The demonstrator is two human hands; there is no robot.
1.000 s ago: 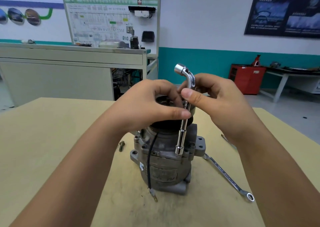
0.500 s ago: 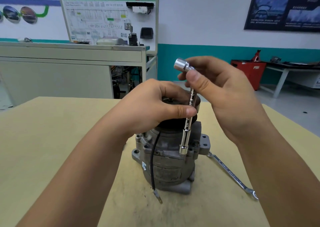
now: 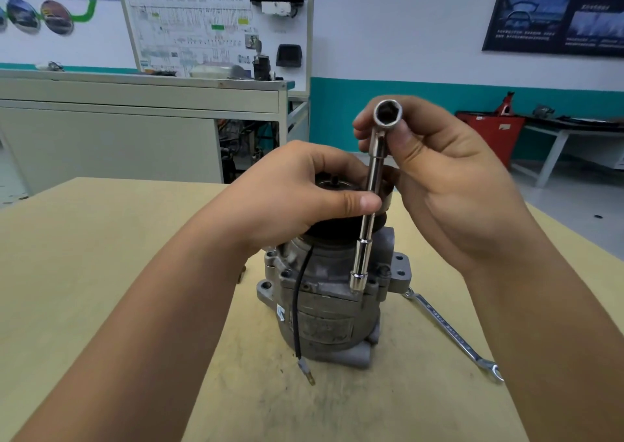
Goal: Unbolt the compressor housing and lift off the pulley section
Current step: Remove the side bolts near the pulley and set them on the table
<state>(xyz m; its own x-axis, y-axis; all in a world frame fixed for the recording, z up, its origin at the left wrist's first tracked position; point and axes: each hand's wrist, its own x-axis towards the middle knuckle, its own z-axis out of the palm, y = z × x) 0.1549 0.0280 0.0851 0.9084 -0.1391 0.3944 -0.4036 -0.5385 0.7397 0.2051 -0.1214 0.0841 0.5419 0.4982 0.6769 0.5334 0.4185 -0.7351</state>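
Now the compressor (image 3: 327, 320) is standing upright near the middle of the tabletop (image 3: 101, 255), with its black pulley (image 3: 331, 230) sitting on top. The lower socket of an L-shaped socket wrench (image 3: 366, 235) is resting on the grey housing's flange, on the side facing the camera. The wrench's shaft is rising almost upright past the pulley's rim, and its open upper socket is pointing toward the camera.

The left hand (image 3: 297, 195) is curling over the top of the pulley and gripping it, its thumb pressing against the wrench's shaft. The right hand (image 3: 449, 184) is pinching the wrench at its upper bend, thumb in front and fingers wrapping behind.

A black wire (image 3: 297, 310) is hanging down the front of the housing, its metal end lying on the tabletop. A flat wrench (image 3: 449, 331) is lying on the tabletop to the right, 1 end just beside the compressor's mounting ear. A small bolt (image 3: 241, 276) is peeking out from behind the left forearm, left of the compressor.

Further back, a grey cabinet (image 3: 135, 130) is carrying a wiring display board (image 3: 202, 26), and a red box (image 3: 493, 137) is sitting by the teal-banded wall.
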